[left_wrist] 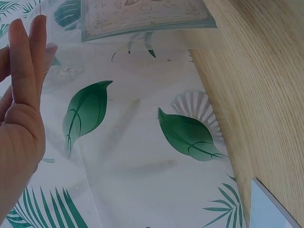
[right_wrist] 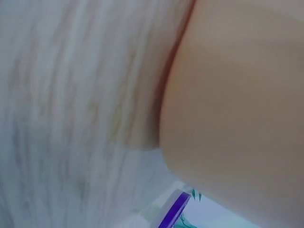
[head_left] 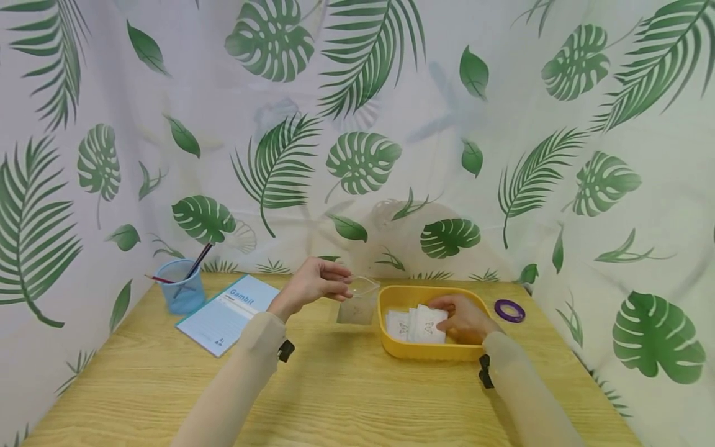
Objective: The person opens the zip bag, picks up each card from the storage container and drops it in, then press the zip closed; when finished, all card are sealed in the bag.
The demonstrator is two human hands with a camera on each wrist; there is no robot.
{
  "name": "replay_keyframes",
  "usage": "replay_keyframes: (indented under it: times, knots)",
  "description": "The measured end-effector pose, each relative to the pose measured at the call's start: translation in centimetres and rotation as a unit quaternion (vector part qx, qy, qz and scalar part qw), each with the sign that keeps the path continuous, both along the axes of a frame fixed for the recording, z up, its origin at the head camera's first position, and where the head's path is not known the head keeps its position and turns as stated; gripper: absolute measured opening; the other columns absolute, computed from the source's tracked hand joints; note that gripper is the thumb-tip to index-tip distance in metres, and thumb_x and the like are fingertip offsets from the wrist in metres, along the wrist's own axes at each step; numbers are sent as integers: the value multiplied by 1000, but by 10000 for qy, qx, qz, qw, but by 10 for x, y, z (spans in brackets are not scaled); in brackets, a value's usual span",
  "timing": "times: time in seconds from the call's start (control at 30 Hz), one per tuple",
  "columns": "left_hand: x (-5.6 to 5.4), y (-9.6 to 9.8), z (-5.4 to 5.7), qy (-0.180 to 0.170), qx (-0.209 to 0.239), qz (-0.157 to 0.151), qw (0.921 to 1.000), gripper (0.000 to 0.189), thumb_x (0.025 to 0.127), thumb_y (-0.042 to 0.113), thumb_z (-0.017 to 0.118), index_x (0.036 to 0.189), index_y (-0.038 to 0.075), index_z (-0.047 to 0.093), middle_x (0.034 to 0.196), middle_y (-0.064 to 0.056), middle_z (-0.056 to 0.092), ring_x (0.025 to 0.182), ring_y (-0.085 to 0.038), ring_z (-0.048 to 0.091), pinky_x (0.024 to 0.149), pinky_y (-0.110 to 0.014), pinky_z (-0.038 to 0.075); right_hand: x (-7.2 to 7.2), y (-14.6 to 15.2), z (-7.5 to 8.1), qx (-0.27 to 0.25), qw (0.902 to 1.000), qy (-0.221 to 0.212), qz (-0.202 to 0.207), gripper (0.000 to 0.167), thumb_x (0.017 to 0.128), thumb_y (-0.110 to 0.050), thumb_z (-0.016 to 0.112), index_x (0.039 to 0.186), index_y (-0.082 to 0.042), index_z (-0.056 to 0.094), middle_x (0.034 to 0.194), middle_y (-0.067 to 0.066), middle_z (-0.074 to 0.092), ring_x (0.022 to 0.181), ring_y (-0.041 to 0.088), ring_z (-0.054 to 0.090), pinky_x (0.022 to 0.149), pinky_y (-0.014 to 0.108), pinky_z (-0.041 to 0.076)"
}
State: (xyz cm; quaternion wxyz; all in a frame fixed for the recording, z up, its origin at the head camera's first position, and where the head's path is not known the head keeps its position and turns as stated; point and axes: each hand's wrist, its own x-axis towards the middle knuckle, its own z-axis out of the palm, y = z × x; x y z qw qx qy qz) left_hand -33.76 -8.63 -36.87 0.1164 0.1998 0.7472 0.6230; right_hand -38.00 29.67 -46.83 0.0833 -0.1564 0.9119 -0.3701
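My left hand (head_left: 313, 287) pinches the rim of a clear plastic bag (head_left: 364, 287), whose mouth gapes. Inside the bag's lower part lies a thin stack of printed cards (left_wrist: 147, 13), seen through the plastic. My right hand (head_left: 469, 318) reaches into a yellow basket (head_left: 432, 352), fingers and thumb at the right edge of a white packet (head_left: 429, 324) with a small printed figure. Another white packet (head_left: 397, 325) leans to its left in the basket. The right wrist view is mostly filled by skin and a blurred whitish surface.
Right of the basket lies a purple ring (head_left: 509, 310). On the left are a notebook (head_left: 223, 320) marked Gambit and a blue mesh cup (head_left: 184, 298) with pens. A leaf-print curtain (head_left: 357, 93) surrounds the wooden table (head_left: 346, 397).
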Motion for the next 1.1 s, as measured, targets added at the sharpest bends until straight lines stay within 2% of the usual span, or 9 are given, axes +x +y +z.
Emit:
replay_keyframes:
  times: [0.13, 0.27, 0.43, 0.57, 0.77, 0.9, 1.1]
  knots:
    - [-1, 0, 1, 24, -23, -18, 10000, 37, 90, -2, 67, 127, -4, 62, 120, -23, 67, 88, -24, 74, 92, -57, 54, 2, 0, 5, -144, 9998, 78, 108, 45, 88, -4, 71, 131, 1, 60, 130, 21, 61, 110, 32, 60, 97, 45, 54]
    - [-2, 1, 1, 33, -36, -36, 10000, 38, 90, -1, 67, 127, -4, 62, 120, -24, 67, 89, -25, 74, 87, -50, 59, 3, -1, 11, -401, 9992, -54, -37, 45, 93, -12, 68, 135, -3, 57, 132, 20, 60, 104, 27, 61, 92, 42, 57]
    - [-1, 2, -1, -11, -34, -51, 10000, 38, 90, -1, 68, 126, -7, 61, 119, -24, 68, 87, -24, 74, 79, -39, 63, 5, -3, 18, -1351, 9901, -379, -68, 49, 97, -10, 61, 143, -1, 47, 126, 27, 57, 95, 24, 63, 82, 45, 62]
    - [2, 4, -6, -79, 29, -76, 9999, 38, 89, -1, 68, 126, -7, 62, 119, -24, 68, 87, -24, 74, 80, -40, 63, 9, -8, 21, -1851, 9826, -143, -77, 48, 98, -10, 61, 142, -1, 47, 119, 25, 55, 90, 22, 64, 74, 45, 64]
    - [5, 4, -15, -199, 83, -52, 9998, 39, 89, -2, 68, 127, -7, 61, 119, -25, 67, 87, -25, 75, 81, -42, 62, 18, -27, 34, -2146, 9765, 191, -101, 47, 97, -11, 62, 142, -7, 49, 97, 15, 50, 84, 21, 66, 69, 47, 63]
    - [3, 3, -14, -154, 114, -55, 9998, 37, 89, -3, 68, 125, -8, 62, 116, -25, 68, 86, -24, 75, 81, -43, 62, 23, -43, 49, -2548, 9659, 419, -173, 45, 98, -9, 60, 141, -7, 50, 96, 14, 54, 82, 18, 67, 69, 49, 63]
    - [0, -1, -10, -103, 70, 15, 9999, 38, 89, -3, 67, 126, -7, 61, 116, -25, 68, 85, -23, 74, 81, -44, 62, 26, -67, 68, -3417, 9365, 633, -469, 44, 98, -10, 59, 141, -6, 49, 102, 8, 57, 82, 14, 66, 69, 44, 64]
